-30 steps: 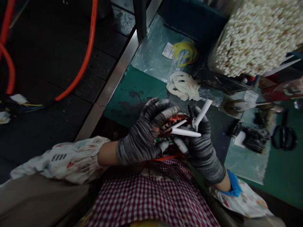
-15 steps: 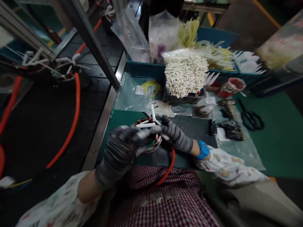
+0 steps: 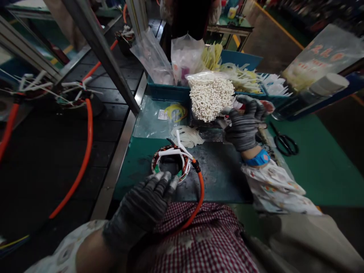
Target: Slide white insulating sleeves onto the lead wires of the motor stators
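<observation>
A wound wire ring with white sleeves lies on the dark mat, and an orange cable runs from its right side down toward the checked apron. My left hand, in a striped grey glove, rests at the ring's near edge, fingers stretched out and holding nothing. Beyond the mat, my right hand reaches in beside the bag of white beads, near a red cup. Its fingers are bent and partly spread; whether they touch or hold something is hidden.
Black scissors lie at the right. A blue bin with plastic bags and yellow strips stands at the back, a clear bottle right of it. A metal post rises at left, beside more wire assemblies. A person stands behind.
My right hand has left the ring and moved up and right to the items by the bead bag. My left hand has let go of the white sleeves and flattened at the ring's near edge.
</observation>
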